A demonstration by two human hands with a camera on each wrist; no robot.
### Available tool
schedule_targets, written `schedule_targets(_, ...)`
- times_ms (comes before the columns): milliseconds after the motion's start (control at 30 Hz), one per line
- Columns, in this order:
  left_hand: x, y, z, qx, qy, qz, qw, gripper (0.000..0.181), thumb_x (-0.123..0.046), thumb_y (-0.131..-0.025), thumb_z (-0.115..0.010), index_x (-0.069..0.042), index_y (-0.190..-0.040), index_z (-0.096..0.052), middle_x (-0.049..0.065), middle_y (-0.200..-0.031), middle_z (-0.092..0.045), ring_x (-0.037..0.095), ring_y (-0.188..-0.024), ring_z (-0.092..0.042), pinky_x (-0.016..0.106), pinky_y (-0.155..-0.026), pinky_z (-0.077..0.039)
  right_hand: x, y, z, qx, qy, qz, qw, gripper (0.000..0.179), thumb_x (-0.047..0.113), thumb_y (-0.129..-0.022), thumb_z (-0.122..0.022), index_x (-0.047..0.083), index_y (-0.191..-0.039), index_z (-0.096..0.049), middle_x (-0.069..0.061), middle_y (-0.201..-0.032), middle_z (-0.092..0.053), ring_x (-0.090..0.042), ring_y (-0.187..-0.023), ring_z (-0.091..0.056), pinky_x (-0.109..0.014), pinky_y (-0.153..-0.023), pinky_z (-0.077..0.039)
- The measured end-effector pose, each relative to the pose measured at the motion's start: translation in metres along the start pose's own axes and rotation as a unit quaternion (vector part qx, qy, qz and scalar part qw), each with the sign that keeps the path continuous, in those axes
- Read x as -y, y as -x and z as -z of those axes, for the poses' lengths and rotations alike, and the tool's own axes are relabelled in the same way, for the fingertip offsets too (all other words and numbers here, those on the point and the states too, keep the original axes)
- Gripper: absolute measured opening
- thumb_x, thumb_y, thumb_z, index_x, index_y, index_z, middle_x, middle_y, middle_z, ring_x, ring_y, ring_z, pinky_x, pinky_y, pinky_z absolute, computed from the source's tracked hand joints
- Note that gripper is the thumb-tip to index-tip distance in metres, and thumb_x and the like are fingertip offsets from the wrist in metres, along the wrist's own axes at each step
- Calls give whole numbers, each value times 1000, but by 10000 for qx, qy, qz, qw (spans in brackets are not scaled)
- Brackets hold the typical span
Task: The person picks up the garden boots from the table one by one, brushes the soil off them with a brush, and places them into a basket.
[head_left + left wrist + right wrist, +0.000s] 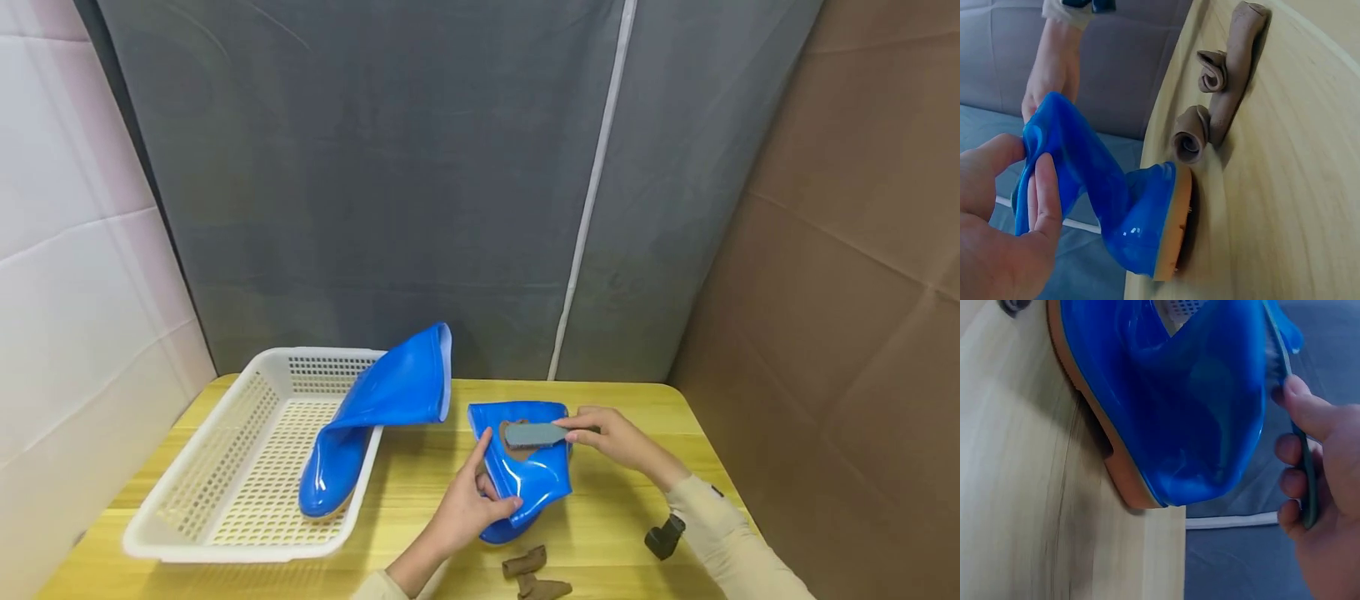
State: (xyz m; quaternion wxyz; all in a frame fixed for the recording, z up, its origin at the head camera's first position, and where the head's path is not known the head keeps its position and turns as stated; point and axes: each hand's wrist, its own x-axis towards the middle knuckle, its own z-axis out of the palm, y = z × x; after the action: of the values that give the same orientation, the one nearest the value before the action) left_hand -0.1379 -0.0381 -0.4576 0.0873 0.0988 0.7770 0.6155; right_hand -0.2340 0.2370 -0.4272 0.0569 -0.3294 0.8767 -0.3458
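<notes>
A shiny blue rubber boot (542, 482) stands on the table with its shaft folded over, its tan sole (1177, 225) on the wood. My left hand (463, 510) grips the shaft, thumb on one side and fingers on the other. In my right hand (617, 437) is a brush (534, 434) with a grey-green back, held by its handle (1309, 487). Its bristles face the shaft, right at a brown patch (516, 451) there. Brown rolled, clay-like pieces (1235, 75) lie on the table near the boot, closer to me.
To the left stands a white plastic basket (232, 552) with lattice sides. Another blue boot (397, 383) leans in it, its shaft hanging over the right rim. The wooden table (442, 454) ends at a grey curtain (375, 208); a brown cloth wall (847, 333) rises at the right.
</notes>
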Motion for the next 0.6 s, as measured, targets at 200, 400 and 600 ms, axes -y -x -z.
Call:
schedule_targets(200,3,1,3,148,100,76,9998,107,-19,-82,-81,-20,-161,-8,4,-72,-55,13,-65,-56,23,-56,-52,8,7,3,169,2,49,9998,33,31,-98,-60,18,-127,-69,4,-82,-54,-6,-76,-47,-20,-66,-44)
schedule_targets(400,3,1,4,215,-34,-46,9998,109,-20,-82,-82,-23,-161,-7,4,-72,-56,12,-64,-57,22,-56,-52,8,-18,2,-841,352,-270,9955,35,33,-99,-58,20,-130,-67,2,-104,-68,-9,-90,-56,-24,-79,-50)
schedule_targets(600,2,0,3,226,174,33,9996,109,-18,-82,-81,-23,-161,-6,2,-73,-54,11,-65,-55,22,-55,-50,2,-23,0,-367,880,104,9954,31,28,-98,-60,20,-126,-70,5,-81,-54,-9,-78,-43,-23,-69,-41)
